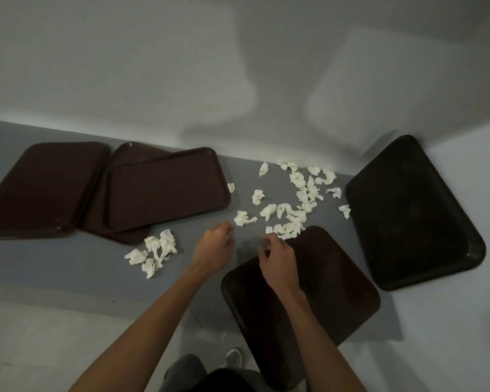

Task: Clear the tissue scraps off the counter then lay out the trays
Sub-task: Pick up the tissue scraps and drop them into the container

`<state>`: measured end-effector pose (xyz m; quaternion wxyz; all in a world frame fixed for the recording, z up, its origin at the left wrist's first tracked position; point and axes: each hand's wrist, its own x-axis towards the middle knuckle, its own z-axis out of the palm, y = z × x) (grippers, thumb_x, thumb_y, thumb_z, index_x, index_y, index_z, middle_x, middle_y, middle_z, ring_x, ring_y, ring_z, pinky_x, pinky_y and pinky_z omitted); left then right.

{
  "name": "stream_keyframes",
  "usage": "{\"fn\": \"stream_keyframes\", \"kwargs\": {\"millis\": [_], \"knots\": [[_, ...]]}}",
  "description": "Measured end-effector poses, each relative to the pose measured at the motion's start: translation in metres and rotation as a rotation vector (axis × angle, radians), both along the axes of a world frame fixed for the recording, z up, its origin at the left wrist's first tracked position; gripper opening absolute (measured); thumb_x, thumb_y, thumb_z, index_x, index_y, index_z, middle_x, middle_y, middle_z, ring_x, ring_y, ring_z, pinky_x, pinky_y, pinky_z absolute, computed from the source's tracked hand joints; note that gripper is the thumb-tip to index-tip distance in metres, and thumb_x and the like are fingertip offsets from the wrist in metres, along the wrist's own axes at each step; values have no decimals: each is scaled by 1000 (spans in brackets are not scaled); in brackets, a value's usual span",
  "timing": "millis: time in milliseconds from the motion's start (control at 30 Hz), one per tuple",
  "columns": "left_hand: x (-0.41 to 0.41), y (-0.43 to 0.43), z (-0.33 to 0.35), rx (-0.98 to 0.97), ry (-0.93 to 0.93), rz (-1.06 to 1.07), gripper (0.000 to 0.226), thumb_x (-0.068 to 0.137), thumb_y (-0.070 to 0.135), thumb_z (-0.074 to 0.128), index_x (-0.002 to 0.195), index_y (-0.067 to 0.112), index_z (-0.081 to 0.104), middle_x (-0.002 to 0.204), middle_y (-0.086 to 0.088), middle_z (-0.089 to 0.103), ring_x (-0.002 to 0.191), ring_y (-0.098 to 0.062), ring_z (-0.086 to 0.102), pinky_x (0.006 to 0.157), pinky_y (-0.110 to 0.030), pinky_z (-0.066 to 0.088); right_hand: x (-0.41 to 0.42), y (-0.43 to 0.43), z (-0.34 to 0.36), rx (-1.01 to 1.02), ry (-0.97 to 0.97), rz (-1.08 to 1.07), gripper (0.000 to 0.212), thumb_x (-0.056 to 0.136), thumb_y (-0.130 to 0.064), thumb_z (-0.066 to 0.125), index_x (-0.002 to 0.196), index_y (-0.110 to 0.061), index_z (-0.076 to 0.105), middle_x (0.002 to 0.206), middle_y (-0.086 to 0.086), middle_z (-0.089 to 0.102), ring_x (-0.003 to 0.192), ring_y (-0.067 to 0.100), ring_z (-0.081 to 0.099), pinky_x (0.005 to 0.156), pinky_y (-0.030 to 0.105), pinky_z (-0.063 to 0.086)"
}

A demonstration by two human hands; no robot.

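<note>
White tissue scraps lie scattered on the grey counter (68,267): a clump (154,250) at front left, a loose scrap (242,218) just beyond my left hand, and a wide scatter (301,199) toward the back right. My left hand (214,247) hovers over the counter with its fingers curled and a pale sliver of tissue at the fingertips. My right hand (277,257) hangs over the far corner of a brown tray (331,295), fingers curled round a blurred pale scrap. Some scraps touch that tray's far edge.
Three brown trays sit at the left: one flat (46,188), and one (167,188) lying askew on another (125,234). A black tray (413,216) lies at the right by the wall. The near tray overhangs the counter's front edge. A shoe (232,357) shows below.
</note>
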<state>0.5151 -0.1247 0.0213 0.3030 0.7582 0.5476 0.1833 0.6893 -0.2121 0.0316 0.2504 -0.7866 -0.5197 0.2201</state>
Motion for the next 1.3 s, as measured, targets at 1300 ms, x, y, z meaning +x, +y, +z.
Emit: {"fn": "stream_keyframes", "kwargs": {"millis": [1300], "knots": [[8,60,-23,12,-95,1,30,94,4,61,110,24,77,97,1,70,87,-18,71,89,-29,53,45,157,-77,-78,-348,147,28,100,-2,62,127,-8,65,129,14,61,115,25,60,97,33,55]]}}
